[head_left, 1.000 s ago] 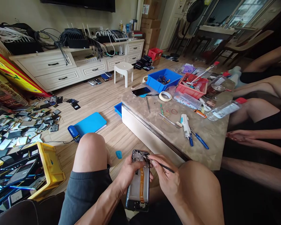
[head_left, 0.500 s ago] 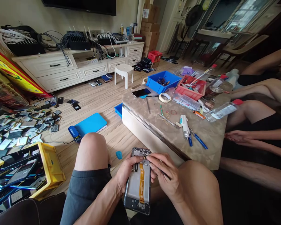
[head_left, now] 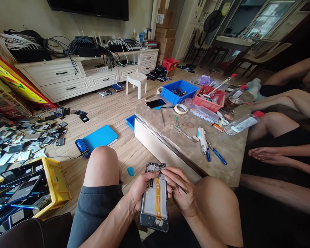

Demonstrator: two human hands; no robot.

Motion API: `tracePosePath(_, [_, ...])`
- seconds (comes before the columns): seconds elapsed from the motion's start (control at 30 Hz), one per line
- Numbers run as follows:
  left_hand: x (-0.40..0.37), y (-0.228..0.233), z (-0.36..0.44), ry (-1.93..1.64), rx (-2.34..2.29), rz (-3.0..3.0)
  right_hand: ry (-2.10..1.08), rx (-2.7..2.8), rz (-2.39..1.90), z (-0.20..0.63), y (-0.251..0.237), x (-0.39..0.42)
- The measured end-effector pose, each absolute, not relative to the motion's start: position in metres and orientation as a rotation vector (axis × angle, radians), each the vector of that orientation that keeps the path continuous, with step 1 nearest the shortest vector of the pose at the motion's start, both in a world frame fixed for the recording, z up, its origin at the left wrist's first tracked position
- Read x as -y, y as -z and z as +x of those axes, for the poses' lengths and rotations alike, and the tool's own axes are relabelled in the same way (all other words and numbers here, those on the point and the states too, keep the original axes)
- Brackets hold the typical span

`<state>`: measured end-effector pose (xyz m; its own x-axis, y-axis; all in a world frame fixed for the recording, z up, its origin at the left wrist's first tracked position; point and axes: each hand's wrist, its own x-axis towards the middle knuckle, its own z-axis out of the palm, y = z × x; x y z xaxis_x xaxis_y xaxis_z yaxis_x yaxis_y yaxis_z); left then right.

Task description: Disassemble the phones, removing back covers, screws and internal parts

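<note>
An opened smartphone (head_left: 149,203), its back cover off, is gripped by my left hand (head_left: 141,187) along its left side, the thumb lying over the upper inside. A yellow-orange ribbon cable (head_left: 158,198) runs down the middle of the phone's bare grey bay. My right hand (head_left: 182,191) is closed around a thin dark tool (head_left: 181,188), probably tweezers; its rear end sticks out past the fingers. The right fingertips are at the phone's upper board, close to my left thumb. They hide the tool's tip and whatever it touches.
The table (head_left: 186,148) to the right carries a blue bin (head_left: 179,91), red basket (head_left: 209,98), tape roll (head_left: 181,109), blue-handled pliers (head_left: 218,155) and a white-teal tool (head_left: 202,139). On the left stands a yellow crate (head_left: 58,182) of phones. Another person's hands (head_left: 265,154) rest at the right.
The phone has shifted slightly right and its lower end is a little higher. Both hands keep their hold, with the right fingers still at the upper board.
</note>
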<state>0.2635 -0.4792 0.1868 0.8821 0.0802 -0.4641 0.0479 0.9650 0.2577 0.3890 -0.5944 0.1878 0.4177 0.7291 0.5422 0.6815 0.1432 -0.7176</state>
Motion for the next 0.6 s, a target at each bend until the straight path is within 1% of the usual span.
tracePosePath(0.2, [0.485,-0.192,0.264,0.027,-0.462,0.316,-0.121,1.131,-1.637,0.387,-0.187,0.592])
tracePosePath(0.4, [0.49,-0.193,0.266,-0.026,-0.57,0.368,-0.258,1.067,-1.617,0.39,-0.189,0.59])
tracePosePath(0.6, [0.484,-0.193,0.27,0.067,-0.578,0.328,-0.323,0.892,-1.671,0.393,-0.187,0.594])
